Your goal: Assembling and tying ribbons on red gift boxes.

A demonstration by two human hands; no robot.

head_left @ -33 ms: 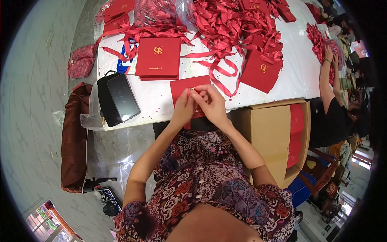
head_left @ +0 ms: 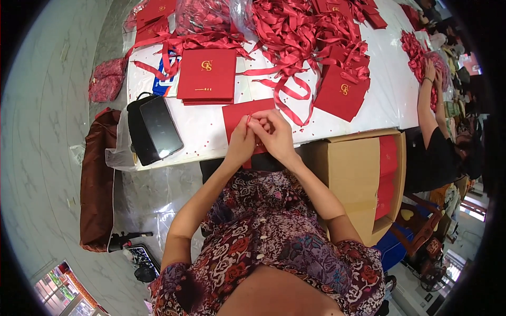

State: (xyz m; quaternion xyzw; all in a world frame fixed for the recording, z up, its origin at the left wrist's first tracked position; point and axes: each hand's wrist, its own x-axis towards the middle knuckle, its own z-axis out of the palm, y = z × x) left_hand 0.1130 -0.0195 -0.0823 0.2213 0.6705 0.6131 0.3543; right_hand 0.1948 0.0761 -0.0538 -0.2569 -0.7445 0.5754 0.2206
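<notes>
My left hand (head_left: 241,141) and my right hand (head_left: 277,138) meet over a red card folder or flat bag (head_left: 234,111) at the table's near edge. Both are closed, fingertips together, pinching a thin piece of red ribbon (head_left: 248,120). Most of the ribbon is hidden behind my fingers. Beyond my left hand lies a neat stack of red folders with a gold emblem (head_left: 206,76). A loop of loose red ribbon (head_left: 295,90) rests just past my right hand.
A ribbon heap (head_left: 290,31) covers the far table, beside more red folders (head_left: 343,95). A dark phone (head_left: 162,128) lies left. An open cardboard box (head_left: 352,184) with red contents stands right. Another person's arms (head_left: 428,105) work at the far right.
My fingertips have shifted slightly and closed tighter together; a small gold glint between them is now out of sight. Everything else looks the same.
</notes>
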